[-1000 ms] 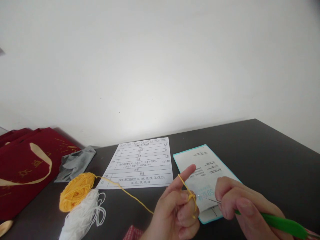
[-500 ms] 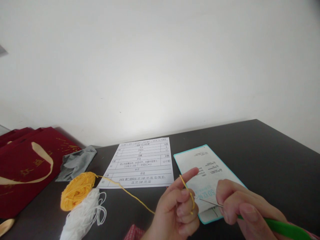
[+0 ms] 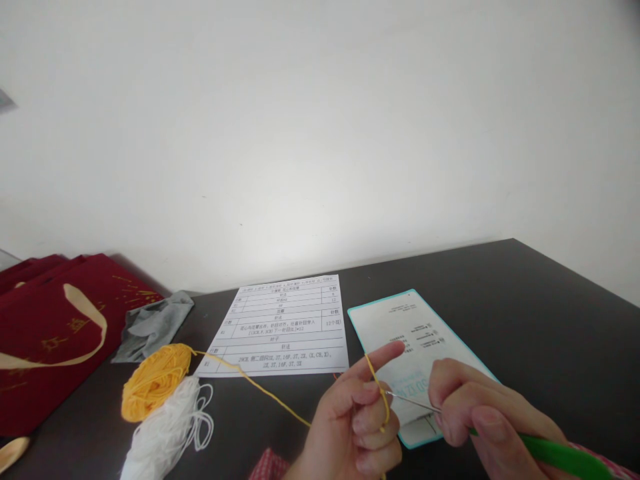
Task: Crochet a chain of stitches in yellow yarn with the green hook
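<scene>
My left hand (image 3: 357,413) has its index finger stretched out and the other fingers curled, pinching yellow yarn (image 3: 371,367) that loops over the index finger. A short yellow tail hangs in front of the curled fingers. My right hand (image 3: 487,417) grips a crochet hook (image 3: 555,453) with a green handle and a thin metal shaft. The hook's tip touches the yarn just beside my left thumb. From the left hand the strand runs back to a yellow yarn ball (image 3: 156,383) on the table.
White yarn (image 3: 163,433) lies against the yellow ball. Behind are a grey pouch (image 3: 153,327) and dark red bags (image 3: 55,333). A printed sheet (image 3: 280,327) and a teal-edged packet (image 3: 400,313) lie on the dark table (image 3: 565,333). A wooden piece (image 3: 13,455) shows at lower left.
My left index finger has dipped slightly and shifted right. My right hand with the hook has moved slightly left. The hook tip stays at the yarn.
</scene>
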The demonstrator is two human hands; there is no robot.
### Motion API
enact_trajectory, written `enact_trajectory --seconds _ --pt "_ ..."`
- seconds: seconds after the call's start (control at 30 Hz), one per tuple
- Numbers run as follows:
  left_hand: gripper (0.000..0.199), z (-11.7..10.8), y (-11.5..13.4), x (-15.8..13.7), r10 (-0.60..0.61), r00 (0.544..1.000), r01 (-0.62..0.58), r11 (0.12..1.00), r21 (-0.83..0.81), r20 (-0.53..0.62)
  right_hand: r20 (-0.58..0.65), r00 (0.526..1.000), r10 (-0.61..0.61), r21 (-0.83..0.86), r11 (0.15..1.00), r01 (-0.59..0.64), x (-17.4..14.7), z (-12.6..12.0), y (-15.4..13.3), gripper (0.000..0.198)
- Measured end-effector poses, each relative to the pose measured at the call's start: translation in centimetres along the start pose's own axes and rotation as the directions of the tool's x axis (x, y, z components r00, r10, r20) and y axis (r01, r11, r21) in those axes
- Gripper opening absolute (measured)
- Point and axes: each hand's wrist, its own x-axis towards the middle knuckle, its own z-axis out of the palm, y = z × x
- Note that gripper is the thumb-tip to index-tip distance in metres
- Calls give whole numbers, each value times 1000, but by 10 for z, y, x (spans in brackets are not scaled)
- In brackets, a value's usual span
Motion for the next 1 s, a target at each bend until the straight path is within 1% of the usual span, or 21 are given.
enact_trajectory --seconds 0.07,0.17,0.4,0.6,0.73,0.9,1.0 --pt "40 2 1 -1 -3 1000 3 1000 -1 -16 10 1000 7 -21 1000 -7 2 0 -1 42" --pt "40 1 1 -1 -12 1000 12 1000 4 8 24 1000 5 -30 1000 -4 5 1 -2 42" --pt "41 -6 -2 1 -20 996 20 1000 -2 84 11 1000 -6 -37 999 7 4 0 -3 42" --pt "41 -2 0 0 -22 999 22 1000 -11 31 44 999 -26 -33 999 27 6 -1 -3 43" --pt "42 -1 0 -1 -25 999 25 1000 -12 24 42 999 -17 -66 998 20 8 0 -4 42" --pt "43 -2 0 -1 -44 999 44 999 -1 22 103 994 -43 -88 995 52 7 -3 -5 38" --pt "43 -3 1 -1 -56 998 56 998 6 19 134 991 -30 -96 994 43 5 -5 -7 36"
